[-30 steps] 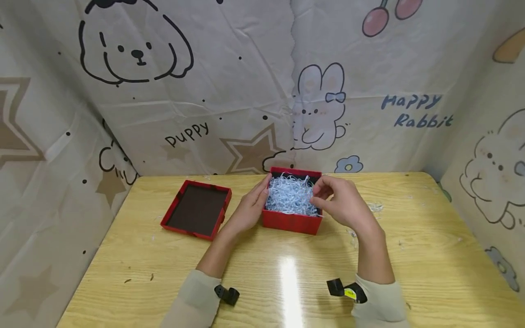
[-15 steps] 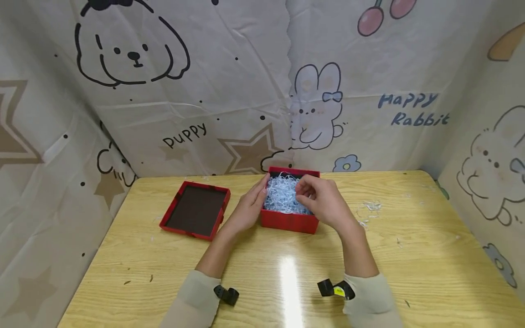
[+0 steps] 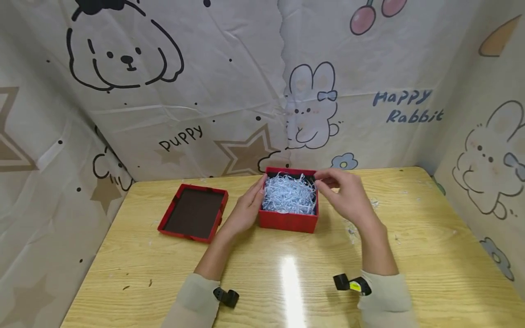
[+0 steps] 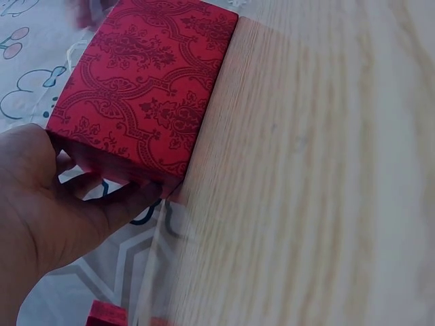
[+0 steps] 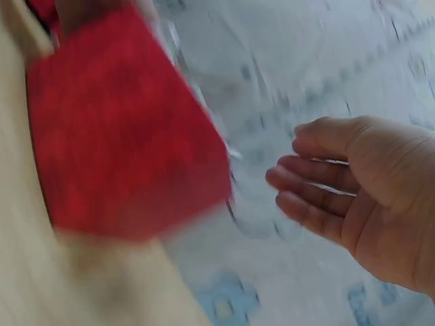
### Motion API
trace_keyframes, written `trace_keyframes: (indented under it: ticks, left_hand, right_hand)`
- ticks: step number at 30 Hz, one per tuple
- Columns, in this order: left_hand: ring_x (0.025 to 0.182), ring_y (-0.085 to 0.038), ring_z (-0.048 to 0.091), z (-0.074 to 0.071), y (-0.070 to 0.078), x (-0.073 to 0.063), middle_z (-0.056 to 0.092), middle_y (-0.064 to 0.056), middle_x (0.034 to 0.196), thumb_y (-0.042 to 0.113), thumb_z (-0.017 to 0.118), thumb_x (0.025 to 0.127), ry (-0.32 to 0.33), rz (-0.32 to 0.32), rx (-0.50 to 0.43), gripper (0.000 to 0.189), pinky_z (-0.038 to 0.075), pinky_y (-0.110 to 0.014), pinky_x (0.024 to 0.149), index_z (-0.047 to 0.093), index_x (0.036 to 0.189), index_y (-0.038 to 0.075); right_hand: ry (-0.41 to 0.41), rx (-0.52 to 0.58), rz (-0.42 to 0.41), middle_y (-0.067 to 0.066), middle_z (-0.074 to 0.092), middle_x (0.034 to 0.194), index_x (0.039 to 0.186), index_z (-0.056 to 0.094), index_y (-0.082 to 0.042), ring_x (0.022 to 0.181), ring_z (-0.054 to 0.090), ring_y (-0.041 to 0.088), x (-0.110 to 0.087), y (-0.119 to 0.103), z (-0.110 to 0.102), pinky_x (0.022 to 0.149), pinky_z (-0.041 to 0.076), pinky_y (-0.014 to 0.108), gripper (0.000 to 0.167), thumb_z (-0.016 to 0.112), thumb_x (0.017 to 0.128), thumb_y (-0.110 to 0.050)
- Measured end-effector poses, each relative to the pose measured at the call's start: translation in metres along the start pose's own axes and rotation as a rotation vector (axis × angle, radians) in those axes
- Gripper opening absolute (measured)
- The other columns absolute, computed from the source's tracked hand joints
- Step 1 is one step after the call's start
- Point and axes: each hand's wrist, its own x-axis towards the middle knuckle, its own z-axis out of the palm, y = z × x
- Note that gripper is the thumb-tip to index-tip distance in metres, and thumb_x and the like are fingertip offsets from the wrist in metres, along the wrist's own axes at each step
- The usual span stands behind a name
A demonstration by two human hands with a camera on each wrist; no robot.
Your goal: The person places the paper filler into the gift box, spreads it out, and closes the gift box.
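A red box (image 3: pixel 288 222) with a dark damask-like pattern, filled with pale blue shredded paper (image 3: pixel 289 196), stands near the table's back edge. My left hand (image 3: pixel 246 207) rests along the box's left side, its fingers against the outer wall. In the left wrist view, the fingertips touch the end wall of the box (image 4: pixel 143 95), low near the table. At the box's back right corner hovers my right hand (image 3: pixel 346 193). Seen from the right wrist, the right hand (image 5: pixel 360 193) has loosely bent fingers with nothing between them, apart from the blurred box (image 5: pixel 129 136).
The red lid (image 3: pixel 194 212) lies left of the box with its dark inside facing up. Scraps of shredded paper (image 3: pixel 352 231) are scattered on the wooden table (image 3: pixel 262 278) to the right. A printed cloth (image 3: pixel 229 91) hangs behind the table.
My right hand first moved left over the shredded paper, then back right and away to the box's back right corner. The left hand stays against the box.
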Motion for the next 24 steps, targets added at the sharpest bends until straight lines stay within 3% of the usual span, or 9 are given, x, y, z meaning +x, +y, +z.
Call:
trace_keyframes:
  ticks: [4,10,15,18,21,24]
  left_hand:
    - [0.159,-0.025,0.026,0.002,-0.001,0.002,0.024,0.001,0.175,0.030,0.035,0.118,-0.002,0.005,0.003,0.055,0.021,-0.047,0.130,0.023,0.170,0.022]
    - [0.159,-0.025,0.028,0.002,-0.002,0.001,0.025,0.001,0.175,0.030,0.036,0.118,0.000,-0.001,0.008,0.055,0.022,-0.047,0.129,0.023,0.171,0.023]
    - [0.158,-0.026,0.029,-0.001,-0.002,0.002,0.025,0.001,0.175,0.030,0.035,0.118,0.005,0.003,0.004,0.055,0.022,-0.048,0.129,0.023,0.171,0.023]
    - [0.158,-0.024,0.029,0.000,-0.001,0.002,0.025,0.002,0.174,0.030,0.035,0.118,0.009,-0.001,0.003,0.054,0.022,-0.046,0.129,0.024,0.170,0.023]
    - [0.158,-0.025,0.029,0.001,-0.002,0.002,0.026,0.000,0.174,0.029,0.035,0.118,0.008,0.003,0.003,0.054,0.023,-0.046,0.129,0.024,0.170,0.022]
    - [0.158,-0.025,0.029,0.003,-0.002,0.002,0.026,0.000,0.174,0.029,0.035,0.118,0.010,0.006,0.006,0.054,0.022,-0.046,0.129,0.025,0.170,0.021]
  right_hand:
    - [0.027,-0.073,0.085,0.020,0.070,0.127,0.132,0.067,-0.001,0.114,0.067,0.039,-0.022,0.046,-0.038,0.097,0.057,0.057,0.035,0.069,0.105,-0.024]
    - [-0.113,-0.213,0.174,0.031,0.049,0.151,0.150,0.051,0.003,0.135,0.047,0.055,-0.060,0.110,-0.069,0.105,0.043,0.072,0.072,0.077,0.099,-0.041]
    - [-0.197,-0.234,0.227,0.035,0.020,0.168,0.165,0.027,0.000,0.150,0.020,0.062,-0.077,0.134,-0.064,0.111,0.025,0.081,0.115,0.086,0.084,-0.056]
    - [-0.226,-0.212,0.223,0.032,0.011,0.172,0.170,0.015,-0.005,0.153,0.014,0.061,-0.076,0.135,-0.050,0.113,0.021,0.082,0.128,0.088,0.080,-0.060]
    - [-0.234,-0.205,0.188,0.030,0.019,0.171,0.169,0.018,-0.006,0.153,0.017,0.058,-0.071,0.132,-0.035,0.116,0.022,0.079,0.125,0.088,0.080,-0.059]
    - [-0.213,-0.216,0.136,0.030,0.038,0.162,0.164,0.035,-0.003,0.149,0.029,0.054,-0.069,0.126,-0.026,0.116,0.028,0.074,0.103,0.088,0.086,-0.045]
